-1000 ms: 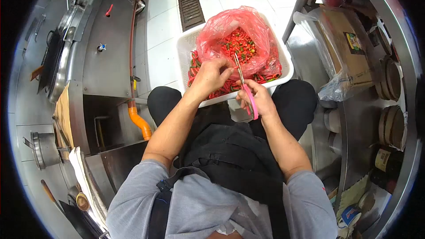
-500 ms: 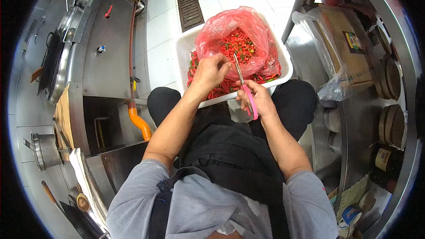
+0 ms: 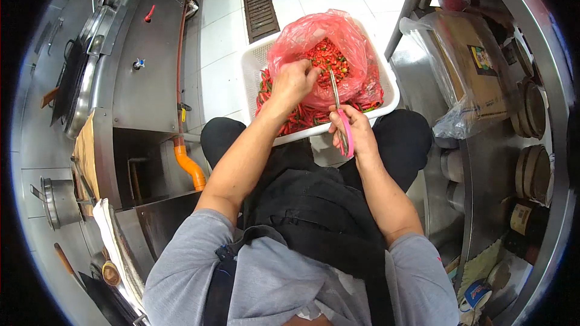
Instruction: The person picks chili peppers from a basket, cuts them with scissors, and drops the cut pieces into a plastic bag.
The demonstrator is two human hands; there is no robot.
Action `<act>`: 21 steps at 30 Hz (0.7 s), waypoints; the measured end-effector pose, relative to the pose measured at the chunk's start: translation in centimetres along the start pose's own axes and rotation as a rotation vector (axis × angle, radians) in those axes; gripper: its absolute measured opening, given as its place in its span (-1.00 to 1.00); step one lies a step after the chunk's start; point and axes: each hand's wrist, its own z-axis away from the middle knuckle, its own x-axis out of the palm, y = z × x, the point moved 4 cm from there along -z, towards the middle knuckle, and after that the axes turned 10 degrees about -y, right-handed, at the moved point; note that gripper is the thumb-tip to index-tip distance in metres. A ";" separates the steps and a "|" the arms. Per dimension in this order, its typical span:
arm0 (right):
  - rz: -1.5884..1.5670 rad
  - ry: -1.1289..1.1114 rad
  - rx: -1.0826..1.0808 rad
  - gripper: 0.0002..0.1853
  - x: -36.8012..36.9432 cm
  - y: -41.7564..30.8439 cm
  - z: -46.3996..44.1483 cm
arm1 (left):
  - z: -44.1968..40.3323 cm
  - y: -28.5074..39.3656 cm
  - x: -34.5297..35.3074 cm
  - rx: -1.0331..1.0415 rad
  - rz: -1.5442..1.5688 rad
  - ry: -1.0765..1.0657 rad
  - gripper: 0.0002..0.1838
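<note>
In the head view, a steel pot (image 3: 60, 204) is standing at the far left, and an orange pipe (image 3: 192, 169) is curving down beside the steel cabinet (image 3: 148, 66). To the right of these, a white basket (image 3: 254, 63) is sitting low in front of the person, between and just beyond the knees. Whole red and green chillies (image 3: 302, 119) are lying in it, filling its left side and the edge nearest the person.

The left hand (image 3: 294, 84) is hovering over the near left edge of a pink plastic bag (image 3: 351, 33), its thumb and fingers closing together in a pinch; whether a chilli is caught between them, I cannot tell. The bag is gaping open inside the basket, and cut chilli pieces (image 3: 326, 54) are heaping up within it, just beyond and slightly right of the left fingertips. Of the two hands, the left is lying nearer this heap.

The scissors (image 3: 335, 93) are pointing away from the person, their long axis running almost straight forward and leaning slightly left, the tips hanging over the heap, right of the left fingertips. The right hand (image 3: 360, 133) is gripping their pink handles below the basket's near right side. Farther right, a brown box (image 3: 483, 87) is resting in clear plastic.
</note>
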 end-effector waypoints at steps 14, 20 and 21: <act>0.060 -0.010 0.014 -0.58 0.2 -0.3 0.5 | 6.3 -8.2 1.2 -0.071 -0.082 -0.572 -0.73; 0.070 -0.032 0.027 -0.55 0.3 0.0 0.4 | 6.0 -7.3 3.2 0.038 -0.199 -0.584 -0.75; 0.079 -0.029 0.030 -0.55 0.1 0.1 0.4 | 6.2 -7.2 3.1 0.040 -0.198 -0.582 -0.75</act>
